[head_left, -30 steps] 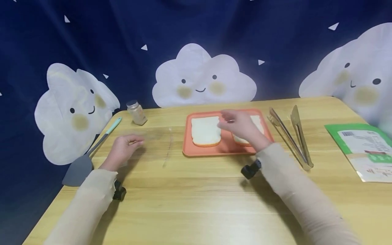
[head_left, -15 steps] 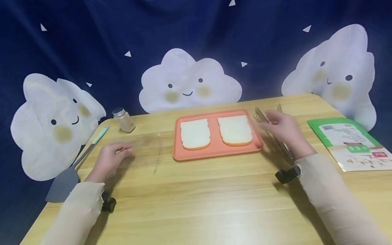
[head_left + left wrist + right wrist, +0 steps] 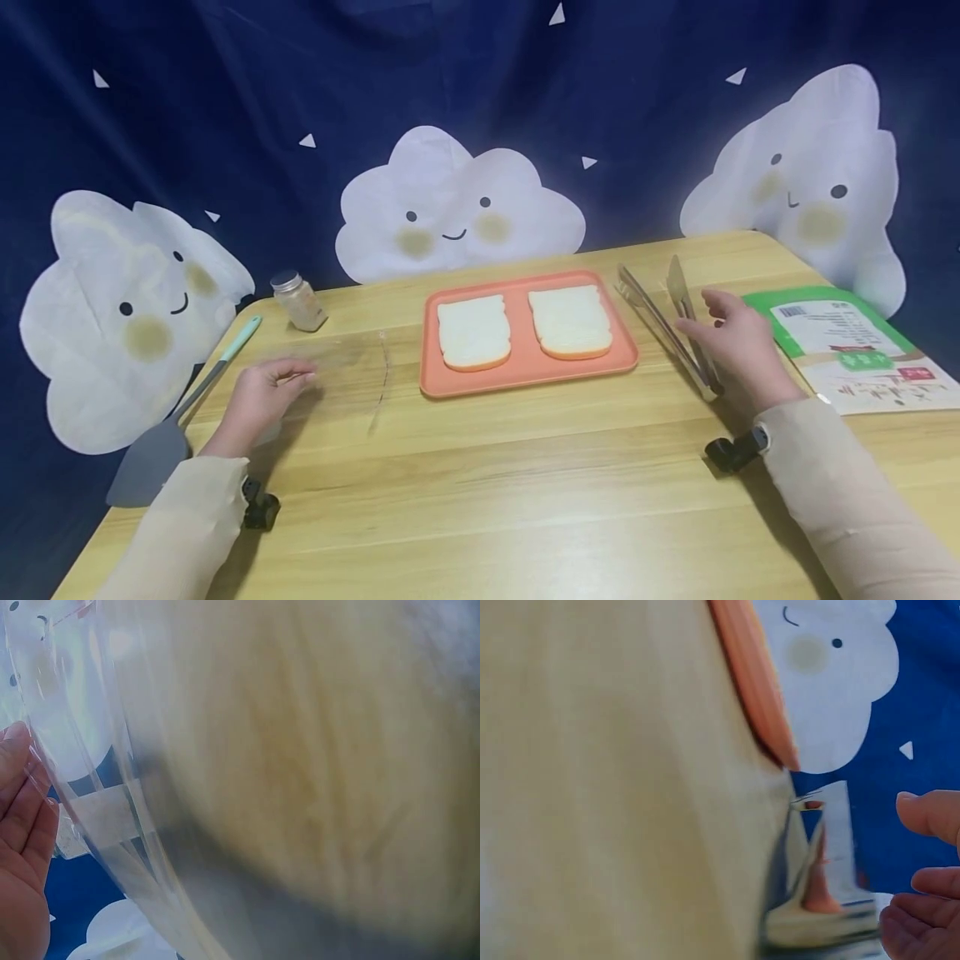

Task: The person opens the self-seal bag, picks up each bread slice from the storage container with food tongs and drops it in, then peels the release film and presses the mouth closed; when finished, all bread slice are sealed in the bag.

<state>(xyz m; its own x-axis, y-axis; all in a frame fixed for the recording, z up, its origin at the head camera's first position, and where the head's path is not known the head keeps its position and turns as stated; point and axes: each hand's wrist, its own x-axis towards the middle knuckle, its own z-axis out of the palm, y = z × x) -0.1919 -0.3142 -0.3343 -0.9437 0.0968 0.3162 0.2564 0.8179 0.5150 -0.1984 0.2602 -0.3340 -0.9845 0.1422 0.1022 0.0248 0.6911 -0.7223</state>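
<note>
Left of the tray point(image 3: 521, 350), the left grip point(image 3: 258, 398) is pinching a clear piece point(image 3: 351, 375); right of it, the right grip point(image 3: 741, 337) is hanging released.
Tongs point(image 3: 663, 329) are lying between tray and packet point(image 3: 858, 354); a jar point(image 3: 302, 303) and spatula point(image 3: 154, 457) are sitting left of the tray. Unlike a second ago, the right grip is no longer covering a bread slice point(image 3: 572, 323); two white, brown-edged slices are resting on the smooth orange tray. The metal tongs are forming a V.
</note>
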